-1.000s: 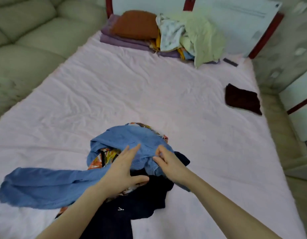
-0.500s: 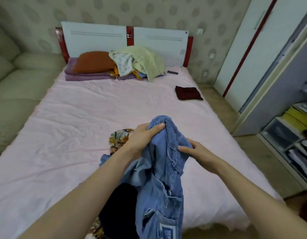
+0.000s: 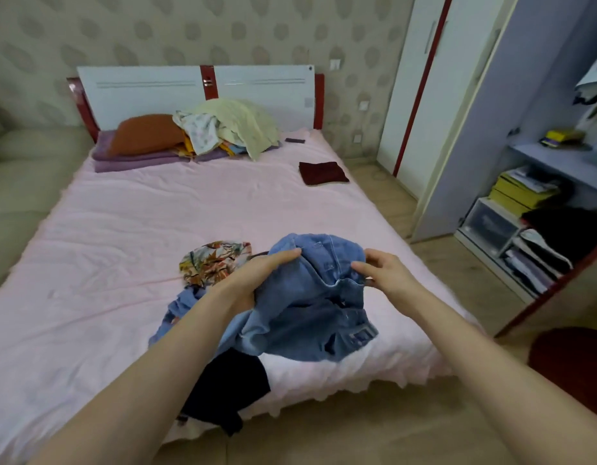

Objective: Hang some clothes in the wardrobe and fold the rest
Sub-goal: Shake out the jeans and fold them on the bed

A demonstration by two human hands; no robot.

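Blue jeans [image 3: 310,307] hang bunched above the near edge of the pink bed [image 3: 122,236]. My left hand [image 3: 256,276] grips their upper left part. My right hand [image 3: 387,273] pinches the waistband on the right side. Under and beside the jeans lie a floral patterned garment [image 3: 213,261] and a dark navy garment [image 3: 230,387] that spills over the bed's edge. A folded dark red cloth [image 3: 322,172] rests at the far right of the bed. A pile of light clothes [image 3: 230,127] sits by the headboard.
An orange pillow [image 3: 146,132] lies on purple bedding at the headboard. The white wardrobe [image 3: 424,88] stands at the right, with open shelves [image 3: 525,209] of boxes and clothes nearer me. A sofa [image 3: 18,182] flanks the bed's left side.
The jeans have come up off the bed pile and now bunch between both hands. My right hand shifted right onto the waistband. The view lifted to take in the wardrobe.
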